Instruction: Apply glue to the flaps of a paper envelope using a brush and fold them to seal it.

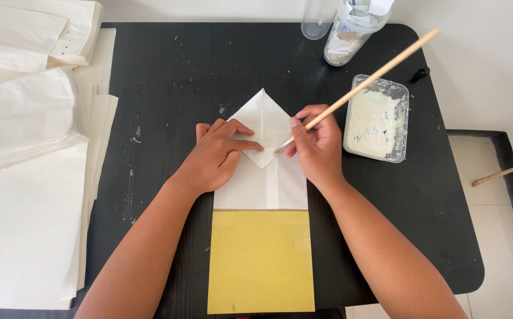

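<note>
Left hand (pixel 218 155) lies flat, pinning the folded white paper (pixel 266 171); right hand (pixel 317 147) pinches a wooden brush (pixel 366 82), its bristles partly hidden behind fingers.

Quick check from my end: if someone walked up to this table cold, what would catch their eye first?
Probably the right hand at table centre, holding a long wooden brush with its tip on a folded white paper, which the left hand presses flat. Next, the yellow sheet just below it, and the tub of white paste to the right.
</note>
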